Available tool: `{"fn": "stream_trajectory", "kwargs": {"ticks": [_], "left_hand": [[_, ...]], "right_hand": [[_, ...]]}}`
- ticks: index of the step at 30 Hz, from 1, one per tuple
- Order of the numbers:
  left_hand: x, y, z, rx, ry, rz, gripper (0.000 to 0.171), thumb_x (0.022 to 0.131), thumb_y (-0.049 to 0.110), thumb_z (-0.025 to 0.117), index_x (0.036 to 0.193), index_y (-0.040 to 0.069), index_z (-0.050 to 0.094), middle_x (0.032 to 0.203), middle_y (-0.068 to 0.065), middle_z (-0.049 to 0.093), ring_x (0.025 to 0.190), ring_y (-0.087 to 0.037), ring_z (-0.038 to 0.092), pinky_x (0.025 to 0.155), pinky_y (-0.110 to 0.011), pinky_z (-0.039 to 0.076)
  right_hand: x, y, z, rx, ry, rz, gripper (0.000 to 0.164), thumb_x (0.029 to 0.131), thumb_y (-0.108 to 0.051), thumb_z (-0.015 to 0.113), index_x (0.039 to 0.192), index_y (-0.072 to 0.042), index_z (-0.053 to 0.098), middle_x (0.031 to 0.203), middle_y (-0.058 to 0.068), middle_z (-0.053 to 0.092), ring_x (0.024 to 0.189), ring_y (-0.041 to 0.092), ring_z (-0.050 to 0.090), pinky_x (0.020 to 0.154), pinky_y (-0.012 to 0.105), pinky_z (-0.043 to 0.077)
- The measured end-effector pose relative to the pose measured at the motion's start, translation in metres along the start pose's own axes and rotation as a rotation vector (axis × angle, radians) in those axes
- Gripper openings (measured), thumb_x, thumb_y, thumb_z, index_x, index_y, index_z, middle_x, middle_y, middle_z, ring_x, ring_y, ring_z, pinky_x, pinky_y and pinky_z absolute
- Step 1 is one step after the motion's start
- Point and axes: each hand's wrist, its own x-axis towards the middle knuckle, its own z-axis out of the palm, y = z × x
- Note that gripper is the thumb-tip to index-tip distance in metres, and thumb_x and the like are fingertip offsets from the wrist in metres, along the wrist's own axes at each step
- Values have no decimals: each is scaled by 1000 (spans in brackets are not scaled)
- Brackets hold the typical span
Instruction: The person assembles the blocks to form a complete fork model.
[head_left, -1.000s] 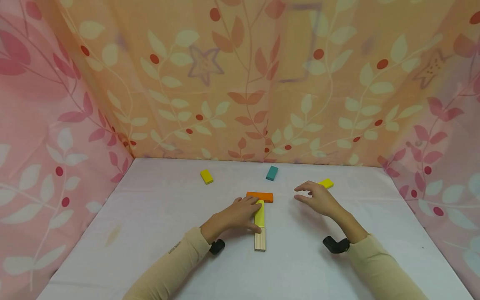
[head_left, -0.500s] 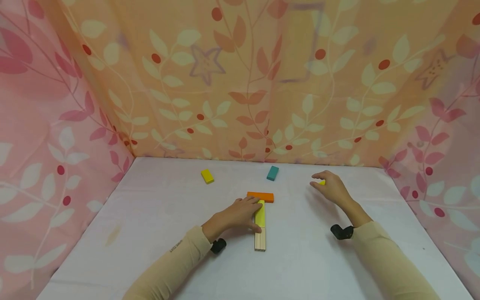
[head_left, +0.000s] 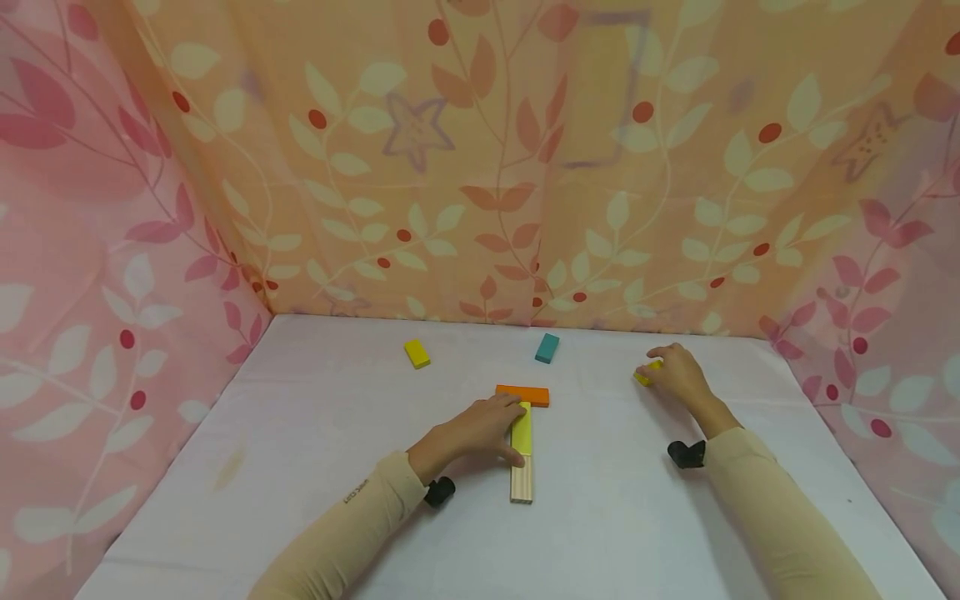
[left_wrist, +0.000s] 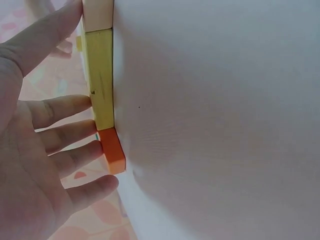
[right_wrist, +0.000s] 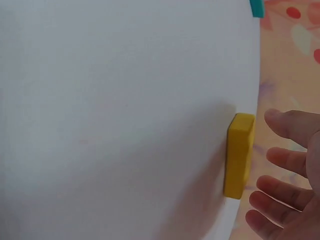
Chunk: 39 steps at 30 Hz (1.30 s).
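Note:
In the head view my left hand [head_left: 476,433] lies along a row of blocks, its thumb by the plain wooden block [head_left: 521,479]. In the left wrist view its fingers are fairly straight and spread, the fingertips at the yellow block [left_wrist: 100,80] and the orange block [left_wrist: 112,151]. The orange block [head_left: 522,396] lies crosswise at the far end of the row. Farther right, my right hand [head_left: 678,379] is over another yellow block [head_left: 642,377], partly hidden by the fingers. In the right wrist view the fingers are spread beside that yellow block [right_wrist: 239,156], with a gap visible.
A yellow block [head_left: 417,354] lies at the back left of the white tabletop [head_left: 337,392], and a teal block [head_left: 547,348] at the back middle. Patterned cloth [head_left: 487,167] rises behind and at both sides. A black wrist camera [head_left: 686,454] hangs under the right sleeve.
My right hand has moved right, from left of the yellow block to over it. My left hand stays at the row of blocks.

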Motion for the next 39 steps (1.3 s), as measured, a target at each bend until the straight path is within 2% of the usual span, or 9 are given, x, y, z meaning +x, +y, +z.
{"fn": "stream_trajectory", "kwargs": {"ticks": [11,18,28,36,39], "left_hand": [[-2,1,-2,-18,4,8,82,74,51,80,140,12,50,147,-3,47,134,-18,43,112,-36,40],[-2,2,-3,-32,-6,-3,83,75,50,80,141,13,49,149,-4,44,137,-19,40,114,-39,39],[0,0,-1,-34,-7,-13,82,76,50,79,143,14,47,154,-5,40,143,-21,34,116,-40,35],[0,0,0,-34,-11,-9,82,76,50,79,143,14,47,154,-6,40,143,-21,34,116,-41,36],[1,-1,0,-33,-13,-13,83,77,51,78,144,14,47,154,-5,39,143,-21,33,116,-40,35]], "right_hand": [[2,8,7,11,-33,40,54,89,-28,68,122,12,57,116,34,53,95,39,50,90,53,44],[3,8,8,6,-42,44,59,88,-32,69,122,14,56,115,34,56,96,40,52,91,54,44],[3,8,9,-6,-22,39,62,87,-34,71,119,16,55,112,33,61,92,39,54,86,52,46],[1,15,16,2,-8,27,62,89,-36,68,124,13,53,118,36,49,98,43,51,91,56,45],[0,16,16,4,-8,27,62,89,-36,68,124,12,53,118,36,50,100,44,51,92,57,44]]}}
